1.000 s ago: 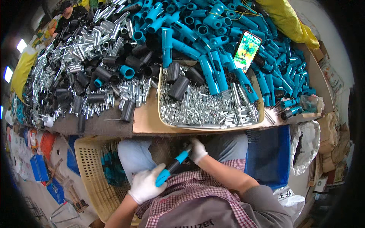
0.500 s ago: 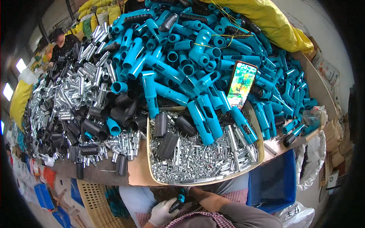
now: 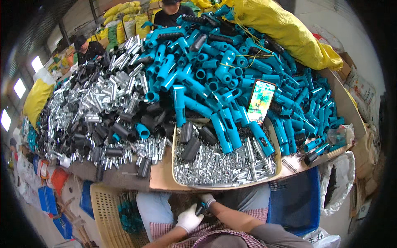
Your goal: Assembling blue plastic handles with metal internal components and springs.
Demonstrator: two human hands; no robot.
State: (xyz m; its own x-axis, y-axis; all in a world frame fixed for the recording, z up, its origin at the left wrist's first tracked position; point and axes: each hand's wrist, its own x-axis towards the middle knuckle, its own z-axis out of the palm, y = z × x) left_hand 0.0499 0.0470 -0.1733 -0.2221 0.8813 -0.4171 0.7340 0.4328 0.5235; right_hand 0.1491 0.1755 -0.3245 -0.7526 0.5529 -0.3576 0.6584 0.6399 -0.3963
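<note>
Low over my lap, my left hand (image 3: 190, 219), in a white glove, is closed round a small teal part with a black grip (image 3: 200, 210). My right hand (image 3: 208, 200), gloved too, meets the same part at its teal end; its fingers look closed there but are partly hidden. Just past my hands is a cream tray (image 3: 227, 187) of small metal pins. Teal slotted tubes (image 3: 225, 130) and black sleeves (image 3: 191, 149) lie on the pins and the tray's rim.
A big heap of teal housings (image 3: 198, 74) backs the tray, with a lit phone (image 3: 261, 101) propped on it. Silver tubes (image 3: 109, 93) pile up at left. Beside my legs stand a blue crate (image 3: 294, 202) and a yellow basket (image 3: 101, 206). Two people (image 3: 167, 16) are across the table.
The view has shifted, so the heap sits further right and a second person shows at the back. My left hand has moved up closer to my right; both stay at the teal and black part.
</note>
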